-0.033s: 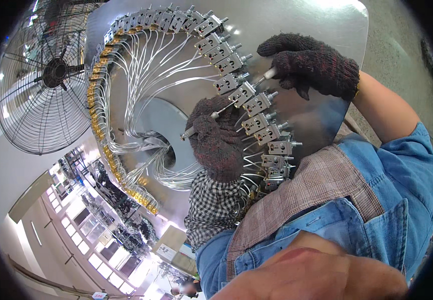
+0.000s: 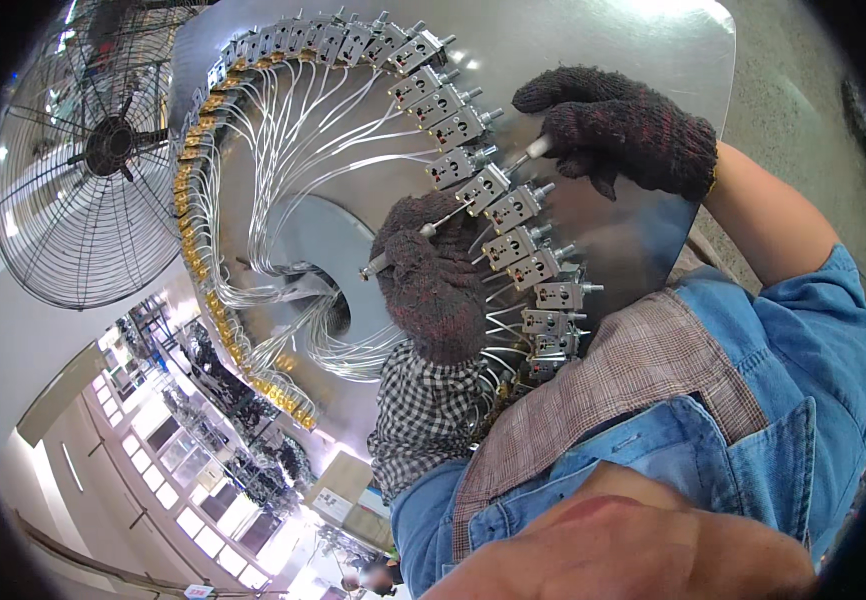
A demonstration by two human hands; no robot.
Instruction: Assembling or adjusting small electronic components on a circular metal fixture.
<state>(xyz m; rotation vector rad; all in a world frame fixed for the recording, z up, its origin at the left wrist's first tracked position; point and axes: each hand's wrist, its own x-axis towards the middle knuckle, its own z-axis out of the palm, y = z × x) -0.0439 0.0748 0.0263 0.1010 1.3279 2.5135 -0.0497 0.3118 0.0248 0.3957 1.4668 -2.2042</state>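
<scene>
A ring of small silvery metal box units with stems [image 2: 511, 208] is set around the metal table, thin silvery tubes running from it toward the centre. Wrapped in a dark knitted glove, my left hand [image 2: 431, 290] grips a slim pale-handled screwdriver [image 2: 377, 266]; its thin shaft reaches the inner side of one box unit [image 2: 483, 189]. From the outer side, my right hand [image 2: 623, 132], also gloved, pinches a white-handled tool [image 2: 539, 147] whose thin shaft points at that same unit. Whether either tip is seated in it is too small to tell.
Brass-coloured parts [image 2: 190, 195] line the ring's left side. At the centre, a round grey plate [image 2: 348, 225] has a dark hole where the tubes gather. A large caged fan [image 2: 83, 200] stands left of the metal table [image 2: 643, 40]. Cardboard boxes [image 2: 348, 490] stand beyond my left arm.
</scene>
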